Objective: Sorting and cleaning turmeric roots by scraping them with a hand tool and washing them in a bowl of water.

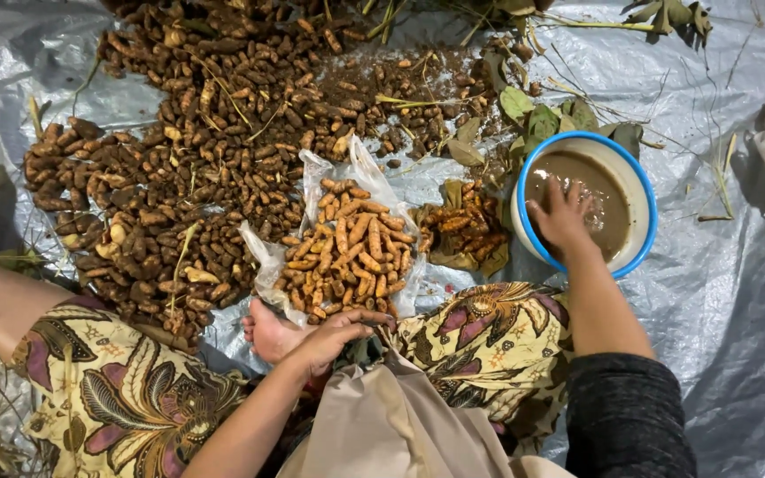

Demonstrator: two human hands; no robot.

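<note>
- The right hand (562,219) reaches into a white bowl with a blue rim (640,190), its fingers (552,195) spread and their tips dipped in the muddy brown water (608,190) that fills it
- Whether those fingertips hold anything under the water cannot be told
- The left hand (336,337) lies low at the near edge of a clear plastic sheet (360,173), its fingers (369,316) lightly curled and close together, bent over the sheet's near edge; whether they actually pinch it cannot be told
- Just beyond the left fingertips, a pile of cleaned orange roots (347,257) sits heaped on the clear plastic sheet
- To the right of that pile, between the two hands, a smaller heap of orange roots (462,228) rests on dry brown leaves, just beside the bowl and left of the right fingers
- Farther out from the left fingers, and to their left, spreads a large mound of muddy brown roots (197,142) over a silver tarpaulin (728,292)
- Just behind the left fingers, a bare foot (269,335) touches the near corner of the plastic sheet
- A patterned yellow and purple cloth (489,341) covers the person's legs below both hands
- Green leaves (546,117) and loose stems lie beyond the bowl, past the right fingertips
- A dark sleeve (626,412) covers the right arm above the elbow
</note>
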